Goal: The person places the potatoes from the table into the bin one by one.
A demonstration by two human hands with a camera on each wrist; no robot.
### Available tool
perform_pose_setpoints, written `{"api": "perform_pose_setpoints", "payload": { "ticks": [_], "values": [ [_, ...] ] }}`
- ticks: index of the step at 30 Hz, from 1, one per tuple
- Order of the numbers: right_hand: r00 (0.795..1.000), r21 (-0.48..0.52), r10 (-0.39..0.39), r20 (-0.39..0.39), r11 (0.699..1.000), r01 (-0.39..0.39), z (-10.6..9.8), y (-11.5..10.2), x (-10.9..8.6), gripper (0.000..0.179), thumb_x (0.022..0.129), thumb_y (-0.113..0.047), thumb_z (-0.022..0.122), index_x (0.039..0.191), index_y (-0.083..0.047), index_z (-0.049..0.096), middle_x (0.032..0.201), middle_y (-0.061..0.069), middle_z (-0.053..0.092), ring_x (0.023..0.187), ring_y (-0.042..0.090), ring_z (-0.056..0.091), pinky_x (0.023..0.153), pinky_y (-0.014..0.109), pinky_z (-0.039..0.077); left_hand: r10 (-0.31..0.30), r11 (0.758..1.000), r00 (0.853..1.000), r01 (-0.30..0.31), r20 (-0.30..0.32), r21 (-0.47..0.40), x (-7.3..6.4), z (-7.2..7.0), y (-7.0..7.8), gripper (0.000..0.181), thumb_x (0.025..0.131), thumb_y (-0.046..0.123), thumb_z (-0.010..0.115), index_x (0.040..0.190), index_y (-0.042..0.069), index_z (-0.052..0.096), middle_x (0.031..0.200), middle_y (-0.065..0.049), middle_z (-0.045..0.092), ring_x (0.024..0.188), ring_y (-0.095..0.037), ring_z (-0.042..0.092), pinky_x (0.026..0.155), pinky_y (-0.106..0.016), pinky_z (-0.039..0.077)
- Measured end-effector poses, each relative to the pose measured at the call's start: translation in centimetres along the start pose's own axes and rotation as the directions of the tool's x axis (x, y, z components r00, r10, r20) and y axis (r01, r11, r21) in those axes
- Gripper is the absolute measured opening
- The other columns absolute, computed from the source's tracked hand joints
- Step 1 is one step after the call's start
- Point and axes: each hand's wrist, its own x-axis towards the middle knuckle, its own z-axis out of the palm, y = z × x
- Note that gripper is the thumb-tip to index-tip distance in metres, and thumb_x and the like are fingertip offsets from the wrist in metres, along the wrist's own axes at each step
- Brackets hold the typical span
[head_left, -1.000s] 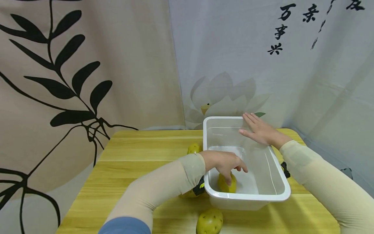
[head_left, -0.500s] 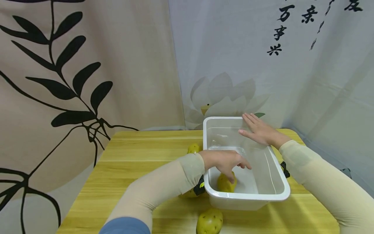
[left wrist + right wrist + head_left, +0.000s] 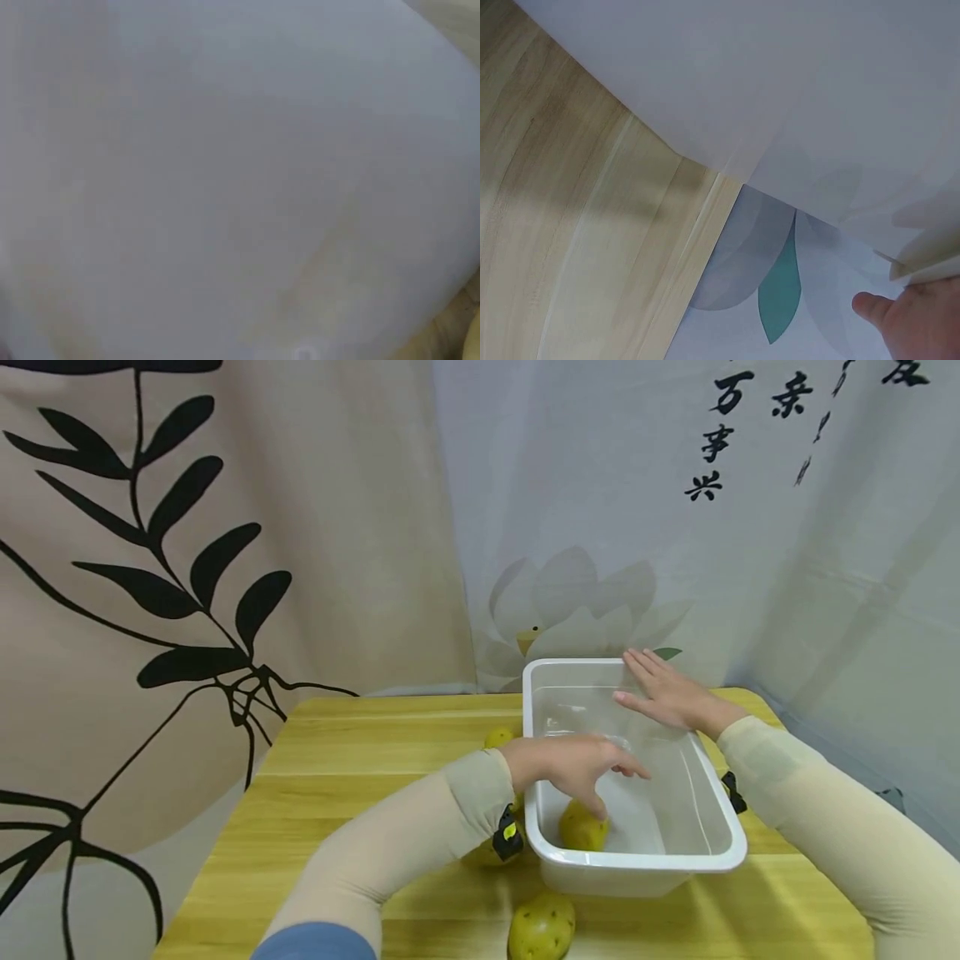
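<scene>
A white plastic tub stands on the table, with one yellow potato lying at its near left corner. Over that potato, inside the tub, is my left hand; its fingers are loosely extended and its thumb tip is close to the potato's top. Whether they touch is unclear. My right hand rests on the tub's far right rim with straight fingers; in the right wrist view part of that hand shows beside the tub wall. The tub's pale side fills most of the left wrist view.
Another potato lies on the wooden table in front of the tub. More potatoes lie along the tub's left side, partly hidden by the left wrist. A printed curtain hangs behind the table.
My left hand has risen slightly off the potato and its thumb has moved up from the potato's side. The potato stays in the tub. My right hand has not moved.
</scene>
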Motion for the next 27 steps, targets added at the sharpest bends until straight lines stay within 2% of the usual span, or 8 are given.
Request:
{"api": "perform_pose_setpoints", "payload": {
  "ticks": [6,15,20,27],
  "values": [
    [1.0,0.018,-0.005,-0.017,1.0,0.005,0.3,0.1,0.2,0.087,0.097,-0.06,0.038,0.154,-0.005,0.002,0.159,0.019,0.003,0.144,0.04,-0.001,0.111,0.061,0.006,-0.004,1.0,1.0,0.005,-0.031,0.029,-2.1,-1.5,0.6,0.077,0.078,0.036,0.08,0.144,0.023,0.044,0.137,0.011,0.05,0.121,-0.001,0.046,0.101,-0.017,0.034],
    [1.0,0.022,0.013,-0.018,1.0,-0.012,0.2,0.0,0.1,0.088,0.095,-0.062,0.038,0.154,-0.006,0.004,0.159,0.018,0.004,0.144,0.04,0.0,0.111,0.062,0.006,0.019,0.997,0.991,-0.01,-0.133,0.074,-5.3,-3.0,0.5,0.074,0.079,0.034,0.08,0.143,0.017,0.046,0.14,0.008,0.049,0.117,-0.004,0.049,0.1,-0.018,0.034],
    [1.0,0.02,0.023,-0.013,1.0,-0.023,0.2,0.1,0.0,0.088,0.095,-0.063,0.037,0.154,-0.007,0.003,0.159,0.017,0.003,0.144,0.039,-0.001,0.111,0.062,0.006,0.039,0.998,0.981,-0.027,-0.191,0.065,-6.6,-3.3,0.1,0.072,0.079,0.03,0.081,0.141,0.015,0.048,0.139,0.007,0.051,0.117,-0.006,0.049,0.1,-0.018,0.036],
    [1.0,0.028,0.011,-0.015,1.0,-0.011,0.2,0.1,0.0,0.086,0.097,-0.06,0.038,0.154,-0.007,0.004,0.16,0.017,0.003,0.145,0.038,-0.001,0.112,0.06,0.005,0.005,1.0,0.956,0.003,-0.294,0.028,-9.1,-4.0,-0.3,0.069,0.078,0.027,0.082,0.138,0.014,0.052,0.138,0.003,0.053,0.128,-0.01,0.045,0.105,-0.022,0.034]
  ]
}}
